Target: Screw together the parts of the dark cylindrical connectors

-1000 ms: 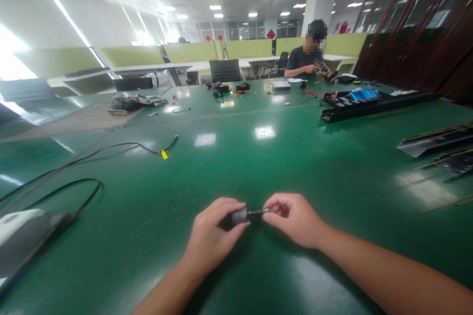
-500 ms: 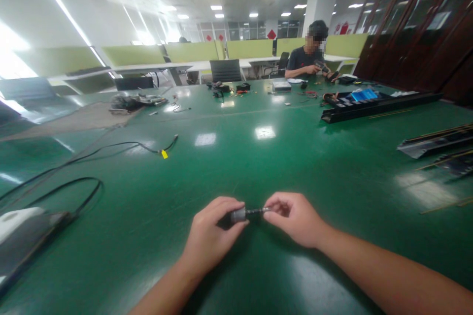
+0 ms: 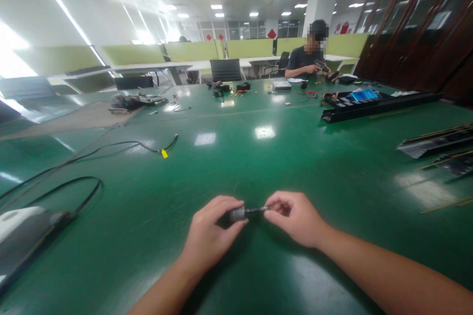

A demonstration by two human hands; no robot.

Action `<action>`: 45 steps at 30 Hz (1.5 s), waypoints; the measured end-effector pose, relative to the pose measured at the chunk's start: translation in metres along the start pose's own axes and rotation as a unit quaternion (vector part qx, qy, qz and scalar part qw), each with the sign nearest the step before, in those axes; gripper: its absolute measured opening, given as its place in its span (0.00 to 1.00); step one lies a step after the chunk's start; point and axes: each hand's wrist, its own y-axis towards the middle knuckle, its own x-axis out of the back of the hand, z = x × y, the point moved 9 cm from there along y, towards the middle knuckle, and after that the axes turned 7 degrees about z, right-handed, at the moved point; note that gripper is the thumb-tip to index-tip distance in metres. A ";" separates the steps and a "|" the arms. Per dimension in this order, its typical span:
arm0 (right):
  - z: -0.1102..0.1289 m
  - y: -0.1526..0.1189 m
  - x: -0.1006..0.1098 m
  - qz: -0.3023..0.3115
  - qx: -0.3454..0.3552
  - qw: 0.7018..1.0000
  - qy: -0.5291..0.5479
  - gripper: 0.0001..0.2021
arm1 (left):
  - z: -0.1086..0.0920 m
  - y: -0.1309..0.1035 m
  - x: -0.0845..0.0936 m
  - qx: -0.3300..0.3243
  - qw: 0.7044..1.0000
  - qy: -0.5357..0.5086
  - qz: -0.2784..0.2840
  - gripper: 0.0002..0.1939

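Between my hands, low over the green table [image 3: 221, 172], is a short grey cylinder [image 3: 237, 214] with a thin dark rod [image 3: 254, 210] sticking out of its right end. My left hand [image 3: 210, 234] is closed around the cylinder, thumb below and fingers above. The far tip of the rod lies between the thumb and fingertips of my right hand [image 3: 293, 216], which is closed in a pinch. My fingers hide part of the cylinder's left end and the rod's tip. What kind of part it is cannot be made out.
A black cable [image 3: 121, 143] with a yellow tag [image 3: 164, 153] runs across the left. A grey-and-white device [image 3: 25, 236] sits near left. Black metal channels [image 3: 380, 107] lie at right. Across the table a person [image 3: 305, 59] handles a dark tool.
Almost nothing differs. The cylinder and rod have shifted very slightly to the left and up, with both hands still on them.
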 end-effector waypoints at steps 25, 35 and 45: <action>0.001 0.001 0.003 -0.011 0.002 1.000 -0.006 0.06 | 0.004 0.000 0.002 0.007 1.000 0.001 0.001 0.11; 0.000 0.001 0.003 -0.010 0.002 1.000 -0.016 0.06 | 0.007 0.001 0.001 0.018 1.000 -0.006 0.002 0.10; 0.002 0.001 0.004 -0.017 0.006 1.000 -0.018 0.06 | 0.005 0.001 0.004 0.016 1.000 -0.001 0.001 0.10</action>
